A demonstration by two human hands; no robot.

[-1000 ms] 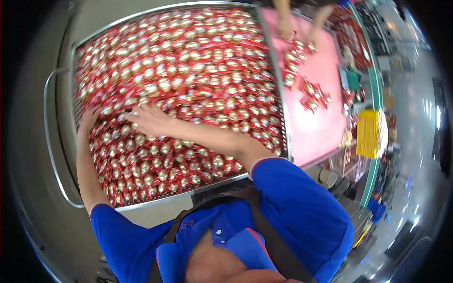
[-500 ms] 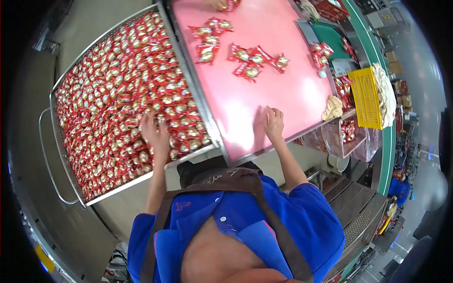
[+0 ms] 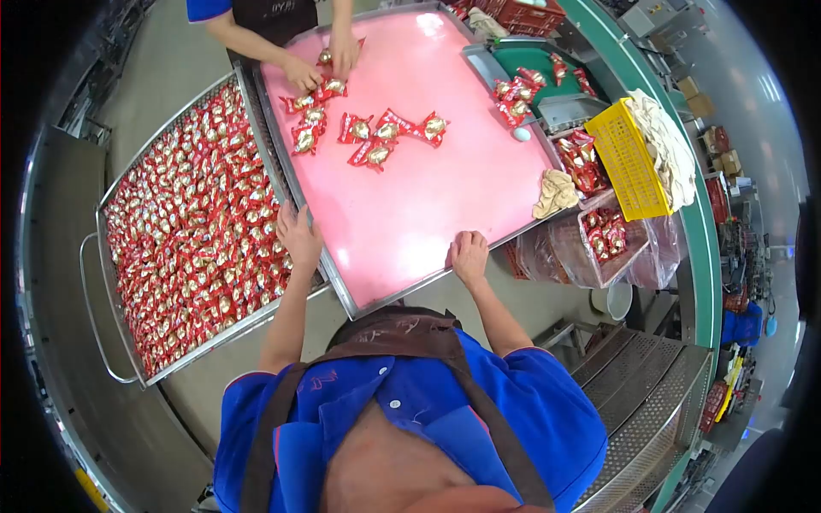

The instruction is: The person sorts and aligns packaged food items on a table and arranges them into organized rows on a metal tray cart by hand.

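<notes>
My left hand rests at the metal edge between the tray and the pink table, fingers apart and holding nothing. My right hand lies on the near rim of the pink table, its fingers bent over the edge; whether anything is under them is hidden. Left of my left hand, a wire-sided tray is filled with red-and-gold wrapped pieces. Two small groups of the same wrapped pieces lie on the far half of the pink table.
Across the table a co-worker's hands touch wrapped pieces. To the right are a green chute, a yellow basket with cloth, a beige cloth, a plastic-lined crate and a perforated metal step.
The view has swung right, from the tray to the pink table. My left hand has left the wrapped pieces for the tray's edge; my right hand has moved from the tray to the table's near rim.
</notes>
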